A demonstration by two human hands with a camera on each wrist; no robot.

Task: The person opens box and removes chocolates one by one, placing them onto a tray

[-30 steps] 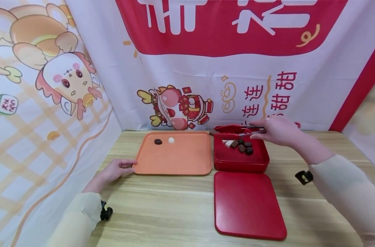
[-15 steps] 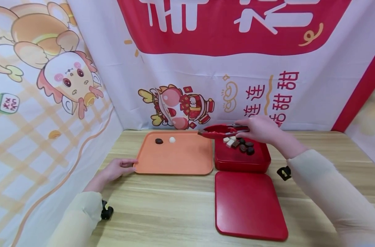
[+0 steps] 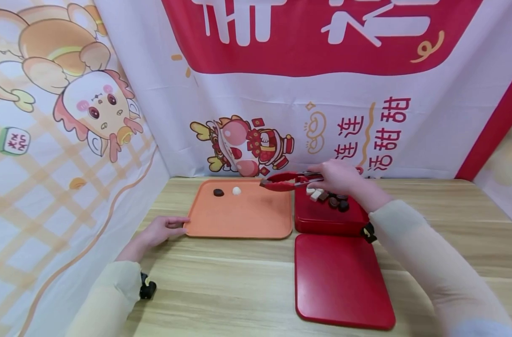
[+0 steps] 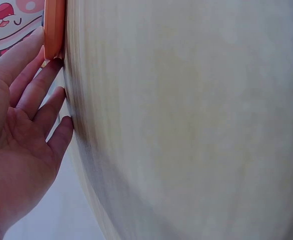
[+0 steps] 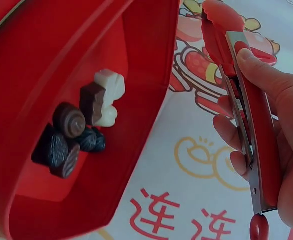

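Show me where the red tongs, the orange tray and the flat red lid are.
red tongs (image 3: 281, 181): head view, on the closed tip end held over the tray's right edge.
orange rectangular tray (image 3: 243, 220): head view, on its bare floor.
flat red lid (image 3: 342, 281): head view, on the middle of its top.

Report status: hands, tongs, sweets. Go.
Right hand grips red tongs, tips over orange tray. Left hand open, touching tray edge. Sweets in red box. Nothing in the way.

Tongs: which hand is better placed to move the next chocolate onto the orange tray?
Right. The right hand already grips the tongs, right beside the chocolates in the red box. The left hand rests at the orange tray's near-left corner, far from the box and without a tool.
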